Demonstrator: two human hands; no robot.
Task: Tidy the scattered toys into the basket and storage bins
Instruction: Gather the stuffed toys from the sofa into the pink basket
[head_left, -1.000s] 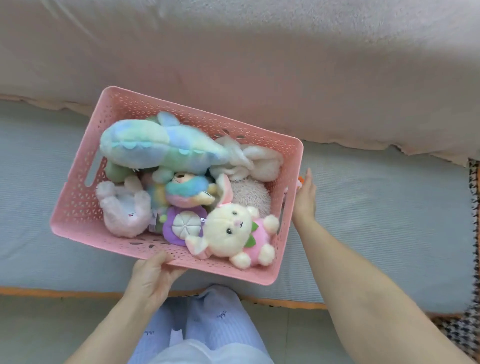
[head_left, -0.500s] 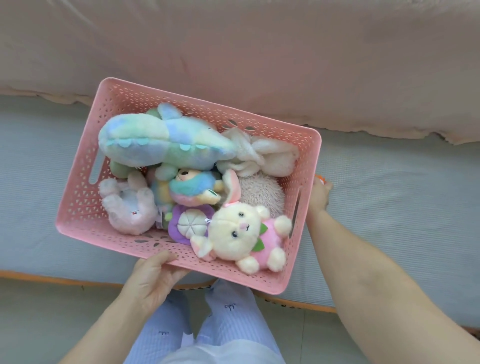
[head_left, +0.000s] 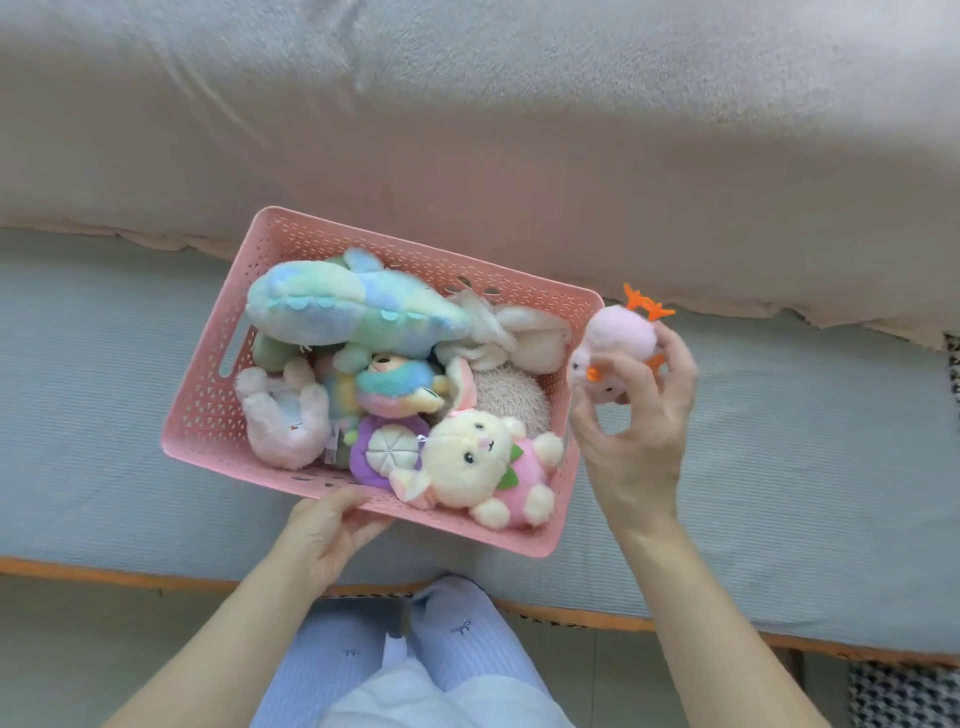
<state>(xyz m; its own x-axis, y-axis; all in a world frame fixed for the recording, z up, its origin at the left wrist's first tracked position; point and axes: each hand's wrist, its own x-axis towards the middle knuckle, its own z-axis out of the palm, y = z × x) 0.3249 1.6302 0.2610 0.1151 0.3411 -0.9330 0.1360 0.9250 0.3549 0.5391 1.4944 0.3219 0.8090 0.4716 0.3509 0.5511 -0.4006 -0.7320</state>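
A pink perforated plastic basket (head_left: 208, 410) sits on a blue-grey striped mattress (head_left: 779, 467), tilted so that its far right corner lies close to the edge of a pale fleece blanket (head_left: 519, 130) that covers the far part of the bed. The left hand (head_left: 324, 530) grips the basket's near rim, thumb over the top edge and fingers beneath. The right hand (head_left: 636, 410) is raised just beside the basket's right end wall, its fingers curled round a small pink plush chick (head_left: 618, 340) with orange feet and an orange beak; the chick is held in the air, outside the basket and level with its far right corner. Inside the basket lie a pastel rainbow plush whale (head_left: 353, 306) along the far side, a cream plush bunny in a pink strawberry suit (head_left: 478, 462) at the near right, a purple plush with a white segmented centre (head_left: 384, 452) touching the bunny, a pale pink plush animal (head_left: 283, 415) at the near left, a small bear with a rainbow hood (head_left: 395, 384) in the middle, and a white fluffy plush (head_left: 514, 332) at the far right. The mattress's near edge has orange trim (head_left: 104, 571), and light blue trouser legs (head_left: 452, 634) show below it.
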